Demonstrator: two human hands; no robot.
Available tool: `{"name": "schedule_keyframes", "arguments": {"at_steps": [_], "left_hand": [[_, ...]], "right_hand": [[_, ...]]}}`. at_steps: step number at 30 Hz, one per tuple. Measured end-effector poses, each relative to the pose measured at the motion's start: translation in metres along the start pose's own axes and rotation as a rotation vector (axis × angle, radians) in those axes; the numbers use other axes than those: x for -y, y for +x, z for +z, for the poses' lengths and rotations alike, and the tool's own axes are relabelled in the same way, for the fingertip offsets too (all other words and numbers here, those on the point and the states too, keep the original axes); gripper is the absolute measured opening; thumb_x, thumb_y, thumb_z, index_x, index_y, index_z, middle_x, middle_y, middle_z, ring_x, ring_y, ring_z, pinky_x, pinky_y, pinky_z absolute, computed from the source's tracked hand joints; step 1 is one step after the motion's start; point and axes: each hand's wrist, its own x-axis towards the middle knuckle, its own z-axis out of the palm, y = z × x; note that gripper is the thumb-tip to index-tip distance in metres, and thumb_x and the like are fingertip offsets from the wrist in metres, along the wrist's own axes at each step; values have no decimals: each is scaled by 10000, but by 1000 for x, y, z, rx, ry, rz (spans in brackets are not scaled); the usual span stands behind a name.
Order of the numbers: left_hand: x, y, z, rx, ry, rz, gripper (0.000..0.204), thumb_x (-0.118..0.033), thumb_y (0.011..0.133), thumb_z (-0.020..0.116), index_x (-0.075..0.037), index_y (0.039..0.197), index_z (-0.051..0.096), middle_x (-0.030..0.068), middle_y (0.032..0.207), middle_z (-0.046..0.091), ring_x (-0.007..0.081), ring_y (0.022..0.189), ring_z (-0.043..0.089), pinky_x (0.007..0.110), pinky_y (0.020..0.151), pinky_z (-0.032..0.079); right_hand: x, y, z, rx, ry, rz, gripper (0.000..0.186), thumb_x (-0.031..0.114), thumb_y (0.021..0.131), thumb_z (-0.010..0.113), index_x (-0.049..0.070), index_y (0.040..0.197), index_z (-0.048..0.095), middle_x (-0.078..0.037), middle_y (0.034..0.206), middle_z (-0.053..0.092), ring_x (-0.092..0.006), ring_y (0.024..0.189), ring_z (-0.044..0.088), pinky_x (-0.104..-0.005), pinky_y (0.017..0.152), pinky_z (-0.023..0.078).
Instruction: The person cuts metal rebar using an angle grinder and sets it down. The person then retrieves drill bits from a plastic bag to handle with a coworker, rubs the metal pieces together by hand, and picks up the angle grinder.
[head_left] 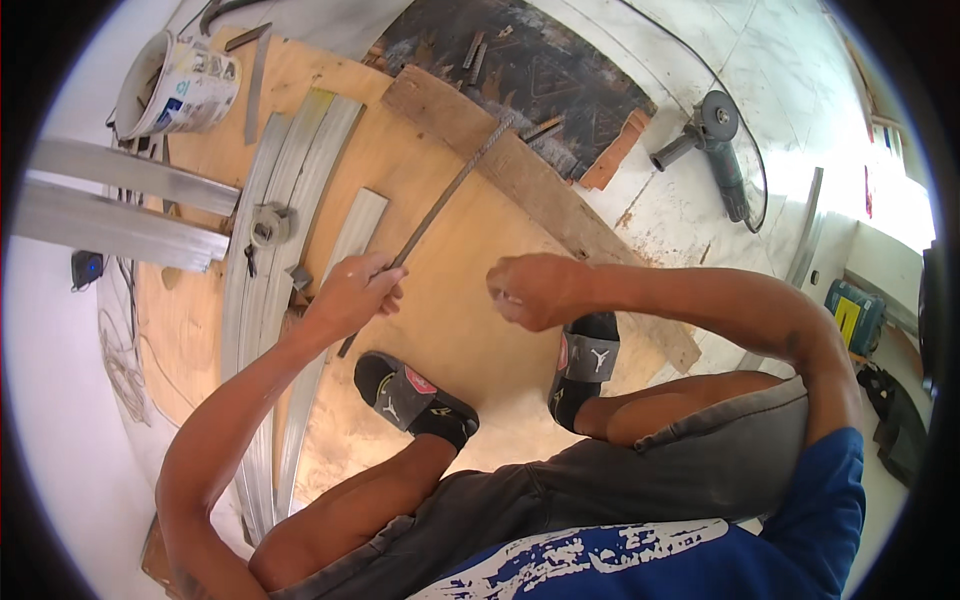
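My left hand (357, 290) is closed around a thin ribbed steel rod (440, 203). The rod slants up to the right, its far end over a wooden plank (525, 180) and its short near end sticking out below my fingers. Apart from the rod, to its right, my right hand (535, 290) is held with curled fingers above my foot. Its fingertips are pressed together, and whatever may be between them is hidden. Beneath both hands lies a plywood sheet (440, 300).
Long grey metal profiles (290, 180) lie at the left with a tape roll (269, 226) on them. A white bucket (205, 90) stands far left. At the far right sits an angle grinder (722, 150) with its cable, beside a dark stained board (450, 40).
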Motion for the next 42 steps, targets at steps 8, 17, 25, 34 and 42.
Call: {"name": "schedule_keyframes", "arguments": {"at_steps": [8,17,25,34,42], "left_hand": [[28,-40,0,-14,62,-93,265,-223,1000,500,-8,1095,623,1,740,549,61,624,518,224,581,450],[21,-53,12,-152,-17,-60,287,-177,977,512,31,1134,630,-16,669,520,79,624,475,263,566,408],[-5,-46,10,-162,307,-105,284,-177,964,508,1,1122,663,41,642,511,118,589,505,291,570,434],[-24,-55,9,-402,87,-147,302,-176,905,593,47,1106,624,200,818,665,305,650,628,391,659,491],[38,-36,16,-540,337,55,372,-115,964,525,24,1306,475,141,1186,580,135,1048,561,329,885,458]], "right_hand": [[64,27,-12,-334,-154,-478,196,223,892,569,33,850,588,-120,763,573,-324,699,616,-437,601,501],[92,127,-35,-1090,-191,-844,170,199,863,616,54,789,569,-121,739,533,-312,677,559,-409,669,469],[20,169,18,-935,-142,-628,162,171,856,611,39,778,559,-122,737,531,-308,700,557,-403,690,456],[57,125,-13,-991,-80,-702,163,165,821,645,41,766,553,-112,751,532,-292,686,559,-397,655,465],[89,95,-44,-1069,-103,-783,187,175,772,695,59,772,549,-95,796,538,-272,749,571,-382,687,473]]}}
